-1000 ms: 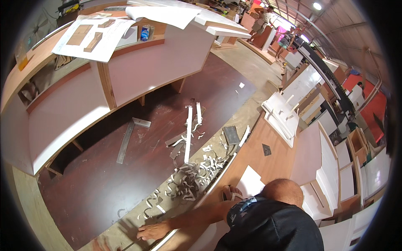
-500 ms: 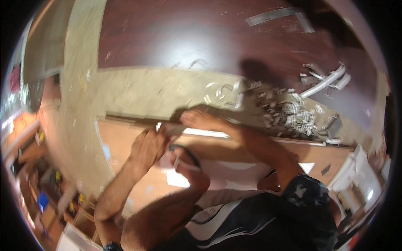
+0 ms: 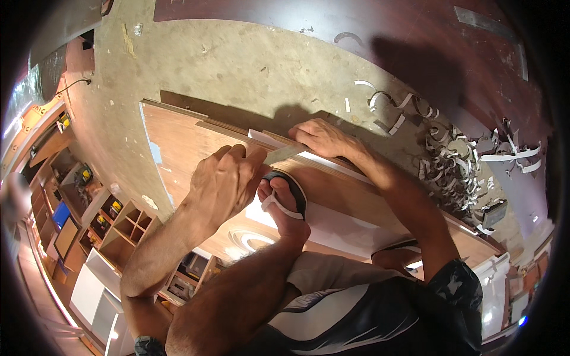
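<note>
Fingers of the left hand [image 3: 228, 178] clasp a flat, pale-grey bar [image 3: 284, 154] above the brown wooden panel [image 3: 178, 133]; the curled right hand [image 3: 323, 137] meets its far end, grip unclear. The left hand, mostly cut off a second ago, now shows fully: both seem engaged.

The head camera looks down from close above.

Board [image 3: 173, 132]: wood, smooth, matt, grain showing; pale patch [image 3: 155, 152] near its left edge. Flat bar [image 3: 284, 155] at its far edge: dull grey, looks metal from where I stand. Floor [image 3: 222, 62]: bare concrete, matt, stained. Dark red sheet [image 3: 380, 29]: smooth, glossy. Curled strips [image 3: 466, 169] by the sheet's near edge: thin, smooth, plastic-looking.
</note>
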`<state>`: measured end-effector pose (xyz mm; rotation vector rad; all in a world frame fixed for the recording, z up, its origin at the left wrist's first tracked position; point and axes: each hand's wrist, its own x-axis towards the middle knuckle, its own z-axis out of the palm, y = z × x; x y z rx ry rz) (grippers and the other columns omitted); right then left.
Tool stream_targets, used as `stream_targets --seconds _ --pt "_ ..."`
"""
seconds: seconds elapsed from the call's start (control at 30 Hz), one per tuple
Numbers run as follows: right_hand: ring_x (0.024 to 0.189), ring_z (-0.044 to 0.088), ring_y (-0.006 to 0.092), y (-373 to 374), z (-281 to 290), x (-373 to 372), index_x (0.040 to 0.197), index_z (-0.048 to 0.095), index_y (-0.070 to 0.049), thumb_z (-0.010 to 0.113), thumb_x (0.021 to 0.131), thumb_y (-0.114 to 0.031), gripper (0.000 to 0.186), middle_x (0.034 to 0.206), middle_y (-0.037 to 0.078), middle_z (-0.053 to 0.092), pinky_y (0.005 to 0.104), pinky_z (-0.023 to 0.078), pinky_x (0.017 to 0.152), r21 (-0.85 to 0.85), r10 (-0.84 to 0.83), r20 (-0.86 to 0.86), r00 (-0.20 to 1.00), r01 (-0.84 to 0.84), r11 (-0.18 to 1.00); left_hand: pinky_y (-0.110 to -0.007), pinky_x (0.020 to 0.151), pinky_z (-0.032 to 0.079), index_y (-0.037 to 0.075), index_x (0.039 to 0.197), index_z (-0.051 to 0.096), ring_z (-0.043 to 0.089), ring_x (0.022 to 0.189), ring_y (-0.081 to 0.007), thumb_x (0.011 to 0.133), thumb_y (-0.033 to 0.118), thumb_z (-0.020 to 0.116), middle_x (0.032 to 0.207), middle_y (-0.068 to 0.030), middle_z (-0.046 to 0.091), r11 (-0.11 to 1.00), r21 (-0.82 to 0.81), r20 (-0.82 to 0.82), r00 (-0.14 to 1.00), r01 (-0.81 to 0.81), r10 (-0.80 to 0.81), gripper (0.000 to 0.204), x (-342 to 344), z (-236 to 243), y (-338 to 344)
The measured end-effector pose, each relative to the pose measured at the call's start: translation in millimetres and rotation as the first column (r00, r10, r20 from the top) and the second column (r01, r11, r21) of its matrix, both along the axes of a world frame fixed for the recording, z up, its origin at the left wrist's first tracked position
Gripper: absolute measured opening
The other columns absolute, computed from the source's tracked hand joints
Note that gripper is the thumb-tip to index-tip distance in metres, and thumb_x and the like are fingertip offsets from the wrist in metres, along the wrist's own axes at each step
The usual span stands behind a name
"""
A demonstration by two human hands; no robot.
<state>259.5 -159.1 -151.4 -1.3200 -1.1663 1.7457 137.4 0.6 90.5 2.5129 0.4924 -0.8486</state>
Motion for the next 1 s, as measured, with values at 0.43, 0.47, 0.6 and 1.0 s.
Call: stream_targets --seconds 0.43,0.47,0.6,1.0 --pt "0.094 0.067 0.0451 10 -29 -14 0.112 0.069 0.003 0.042 0.11 -0.028 0.041 0.097 0.027 0.07 0.0504 0.053 0.087 0.056 0.005 0.037 0.999 -0.007 0.998 -0.046 0.057 0.058 0.006 0.103 0.072 0.071 0.066 -0.0371 0.096 0.019 0.078 0.078 -0.0148 0.069 0.998 0.0 0.055 0.997 -0.057 0.057 0.015 -21 -30 17" --pt "0.092 0.067 0.0447 11 -29 -13 0.109 0.068 0.003 0.042 0.11 -0.029 0.041 0.096 0.027 0.069 0.0507 0.052 0.086 0.02 0.039 0.032 0.999 -0.04 0.999 -0.046 0.057 0.058 0.007 0.104 0.073 0.072 0.067 -0.037 0.096 0.019 0.078 0.078 -0.0151 0.07 0.997 -0.001 0.067 0.995 -0.071 0.071 0.016 -21 -34 18" --pt "0.096 0.069 0.0468 10 -26 -5 0.101 0.069 0.006 0.043 0.112 -0.033 0.049 0.101 0.031 0.07 0.0524 0.052 0.087 -0.147 0.082 0.056 0.995 -0.073 0.986 -0.046 0.058 0.06 0.008 0.107 0.074 0.074 0.069 -0.0368 0.098 0.025 0.076 0.079 -0.0167 0.072 1.0 -0.007 -0.001 1.0 -0.019 0.019 0.02 -15 -43 24" --pt "0.097 0.07 0.0462 12 -11 -6 0.112 0.071 0.003 0.043 0.109 -0.029 0.042 0.103 0.029 0.072 0.0552 0.053 0.088 0.021 0.045 0.07 0.997 -0.046 0.999 -0.046 0.061 0.061 0.007 0.104 0.075 0.074 0.067 -0.0362 0.099 0.027 0.073 0.079 -0.0149 0.073 0.997 -0.033 -0.011 0.998 -0.069 0.069 0.021 -16 -20 19"
